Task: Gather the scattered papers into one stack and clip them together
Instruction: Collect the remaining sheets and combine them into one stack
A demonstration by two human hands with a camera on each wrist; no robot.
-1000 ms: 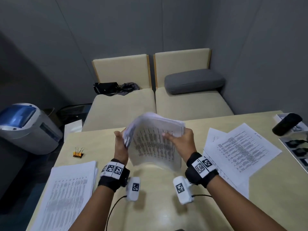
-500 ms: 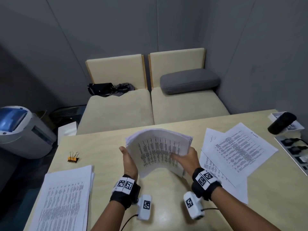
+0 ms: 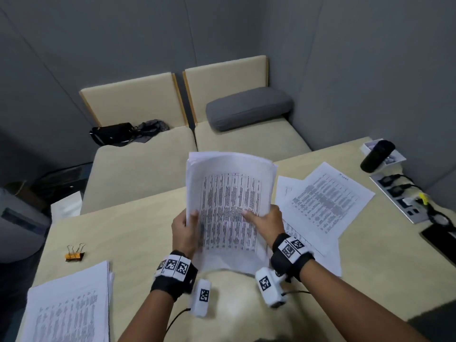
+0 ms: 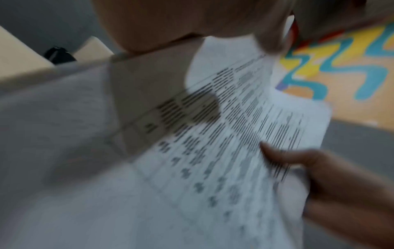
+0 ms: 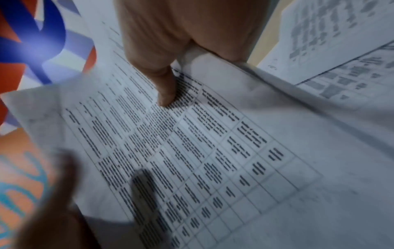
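Both hands hold a bundle of printed sheets (image 3: 230,201) nearly upright over the middle of the table (image 3: 138,233), its lower edge close to the tabletop. My left hand (image 3: 186,227) grips the bundle's left edge, thumb in front. My right hand (image 3: 265,219) grips the right edge, thumb pressed on the print. The same sheets (image 4: 224,134) fill the blurred left wrist view, and the sheets (image 5: 192,143) fill the right wrist view too. A second pile (image 3: 69,309) lies at front left. Loose sheets (image 3: 325,198) lie fanned at right. An orange binder clip (image 3: 74,254) sits at the left.
A power strip (image 3: 404,201) with plugs, a dark cylinder (image 3: 376,155) on a small box and a black flat device (image 3: 439,240) occupy the right edge. Beyond the table stand two beige seats (image 3: 187,144) with a grey cushion and a black bag.
The bundle has risen from a bent, tilted hold to nearly upright, and both hands have shifted down toward its lower half. The view has tilted down and drawn closer.
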